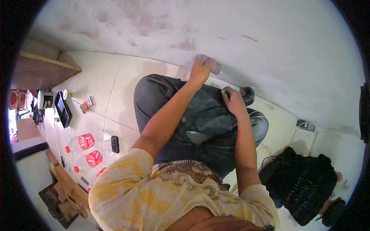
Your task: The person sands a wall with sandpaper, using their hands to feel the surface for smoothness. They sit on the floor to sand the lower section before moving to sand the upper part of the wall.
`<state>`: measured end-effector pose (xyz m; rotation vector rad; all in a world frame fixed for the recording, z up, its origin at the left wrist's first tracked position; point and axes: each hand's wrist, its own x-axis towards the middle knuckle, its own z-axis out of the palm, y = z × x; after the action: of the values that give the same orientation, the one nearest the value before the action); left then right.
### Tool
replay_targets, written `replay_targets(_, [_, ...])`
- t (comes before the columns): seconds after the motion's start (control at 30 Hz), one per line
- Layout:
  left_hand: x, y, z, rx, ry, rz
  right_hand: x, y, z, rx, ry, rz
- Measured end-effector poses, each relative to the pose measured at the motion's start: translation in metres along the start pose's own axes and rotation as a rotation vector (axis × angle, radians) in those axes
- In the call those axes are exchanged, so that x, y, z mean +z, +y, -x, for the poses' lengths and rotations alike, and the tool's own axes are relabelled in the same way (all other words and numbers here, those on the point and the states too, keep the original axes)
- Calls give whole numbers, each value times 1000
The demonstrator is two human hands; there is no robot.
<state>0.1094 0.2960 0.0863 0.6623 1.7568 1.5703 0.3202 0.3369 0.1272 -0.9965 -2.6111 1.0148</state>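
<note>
My left hand (201, 72) is clamped on a dusty grey rectangular block (215, 67) by the whitish wall (269, 50); I judge it light, stiffish, best gripped along its long edges. Beside it, my right hand (235, 101) curls, contents unclear.

Grey-brown block on pale wall

Block (215, 67): dusty-looking, roughly oblong, plain. In the left hand (200, 73), fingers over it, partly hiding it. Held low at the wall (269, 50), just above the floor, long side running roughly along the wall's foot. Full contact with wall: can't tell. Wall: whitish-grey, upright, blotched with brownish smudges; one patch near the block, a thin reddish-brown mark farther along.
</note>
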Motion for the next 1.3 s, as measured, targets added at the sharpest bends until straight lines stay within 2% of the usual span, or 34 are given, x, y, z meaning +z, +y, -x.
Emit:
replay_targets(0.03, [-2, 23, 9, 54, -25, -12, 0, 2, 2, -1, 2, 12])
replay_targets(0.13, [1, 35, 22, -85, -37, -4, 7, 6, 12, -1, -12, -15])
replay_targets(0.23, [7, 10, 14, -50, -61, 139, 4, 5, 1, -51, 3, -10])
replay_targets(0.33, [17, -19, 7, -107, 49, 17, 2, 2, 5, -44, 3, -2])
replay_targets(0.43, [24, -42, 4, -126, -1, -35, 5, 4, 9, -22, -17, -27])
replay_targets(0.47, [22, -44, 1, -102, 41, 56, 3, 6, 6, -23, -24, -35])
replay_targets(0.53, [0, 31, 20, -54, 102, 223, 3, 6, 2, -34, 1, -18])
replay_targets(0.63, [-18, 37, 13, 108, 242, 109, 5, 8, 8, -37, 3, -14])
replay_targets(0.73, [-8, 10, 8, 107, 239, -117, 6, 10, 2, -42, -32, -40])
replay_targets(0.8, [15, -38, 1, 140, 114, -182, 8, 12, -1, -49, -22, -60])
replay_targets(0.83, [26, -38, 5, 155, 52, -212, 8, 13, -1, -42, -18, -56])
replay_targets(0.93, [43, 1, 27, -43, -70, 7, 9, 19, -1, -37, 3, -50])
replay_targets(1.0, [46, -35, 12, 145, 245, -139, 12, 23, 1, -52, 18, -48])
replay_targets(1.07, [33, -25, 8, 189, 335, -35, 8, 18, 2, -24, 15, -56])
replay_targets(1.13, [-4, 40, 24, 87, 184, 306, 8, 16, 2, -24, 18, -62])
replay_targets(1.2, [-9, 24, 16, 136, 143, -38, 9, 17, 1, -58, 24, -67])
replay_targets(1.3, [3, -37, -4, 219, 291, -336, 2, 8, -6, 29, -19, -69])
